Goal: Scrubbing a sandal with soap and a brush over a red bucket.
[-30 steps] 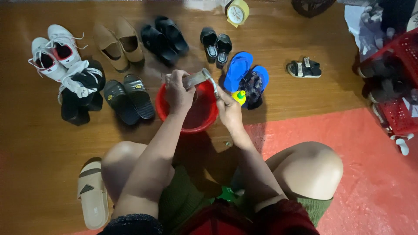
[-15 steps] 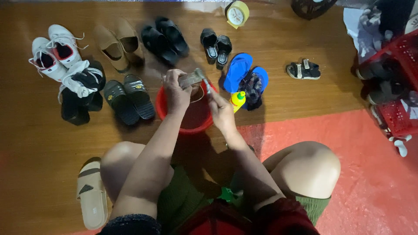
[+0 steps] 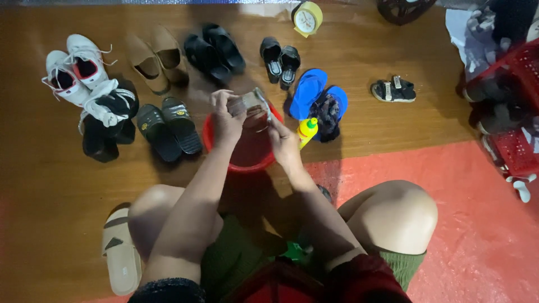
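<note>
My left hand (image 3: 227, 116) grips a wet grey-brown sandal (image 3: 251, 104) above a red basin (image 3: 242, 165) on the wooden floor. My right hand (image 3: 282, 140) is at the sandal's right end and holds a thin brush-like tool (image 3: 266, 108) against it; what kind of tool it is stays unclear. A yellow bottle with a green cap (image 3: 307, 130) stands just to the right of the basin, beside my right wrist. I am squatting, with both knees at either side of the basin.
Pairs of footwear lie around the basin: white sneakers (image 3: 72, 70), tan shoes (image 3: 152, 58), black sandals (image 3: 216, 47), black slides (image 3: 168, 126), blue flip-flops (image 3: 314, 90), a small sandal (image 3: 393, 90). A beige slide (image 3: 120, 255) lies by my left knee. Red crates (image 3: 514, 112) stand at the right.
Both hands have lifted the sandal a little higher over the basin and turned it. My right hand has shifted from beside the bottle to the sandal's end.
</note>
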